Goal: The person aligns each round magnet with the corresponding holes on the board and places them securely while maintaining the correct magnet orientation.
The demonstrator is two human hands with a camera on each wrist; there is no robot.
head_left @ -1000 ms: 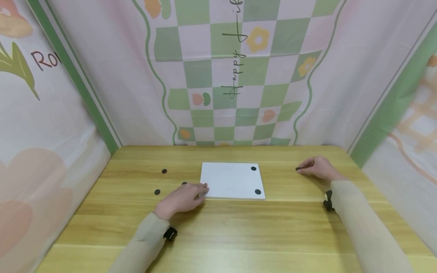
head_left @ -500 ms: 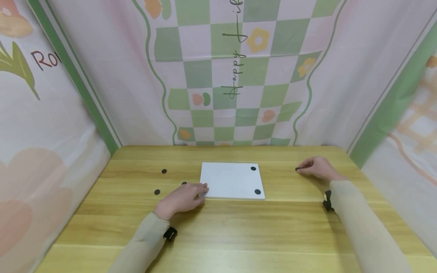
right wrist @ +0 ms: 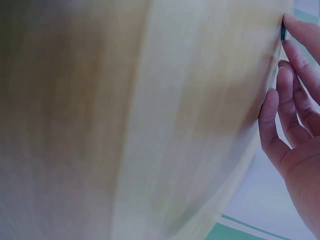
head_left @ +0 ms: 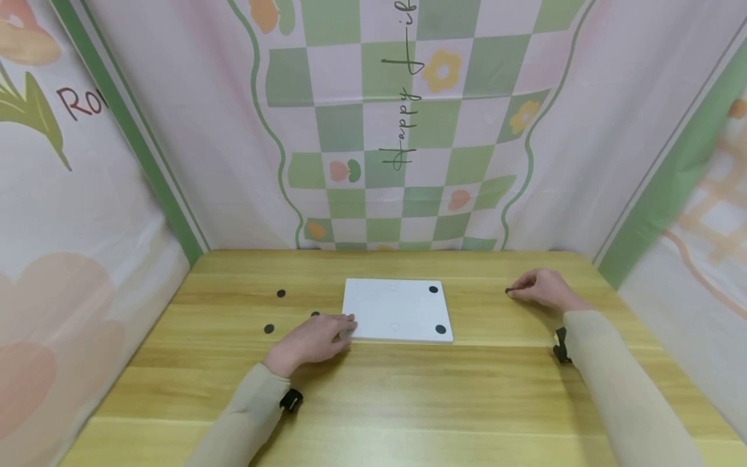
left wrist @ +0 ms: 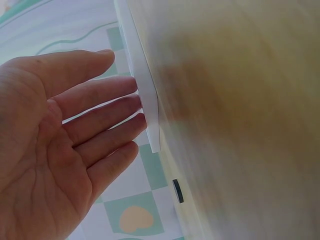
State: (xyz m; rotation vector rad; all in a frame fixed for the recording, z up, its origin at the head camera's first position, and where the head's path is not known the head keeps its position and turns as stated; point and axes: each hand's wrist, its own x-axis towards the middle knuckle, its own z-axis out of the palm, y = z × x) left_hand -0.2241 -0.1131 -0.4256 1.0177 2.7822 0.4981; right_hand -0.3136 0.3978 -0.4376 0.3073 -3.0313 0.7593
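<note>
A white rectangular board (head_left: 391,308) lies flat on the table, with a black disc (head_left: 434,289) at its far right corner and another black disc (head_left: 440,329) at its near right corner. Fingertips of my left hand (head_left: 312,340) rest on the board's near left corner, the fingers fairly straight; the left wrist view shows them against the board's edge (left wrist: 145,82). Well to the right of the board, my right hand (head_left: 545,288) pinches a small black disc (right wrist: 283,33) between thumb and forefinger, down at the tabletop. Its other fingers curl loosely beside it.
Left of the board, loose black discs lie on the wooden table (head_left: 397,402): one far back (head_left: 281,293), a nearer disc (head_left: 269,329), and a third disc (head_left: 315,314) partly behind the left hand. Faint circle outlines mark the board. A patterned curtain (head_left: 403,130) hangs behind the table.
</note>
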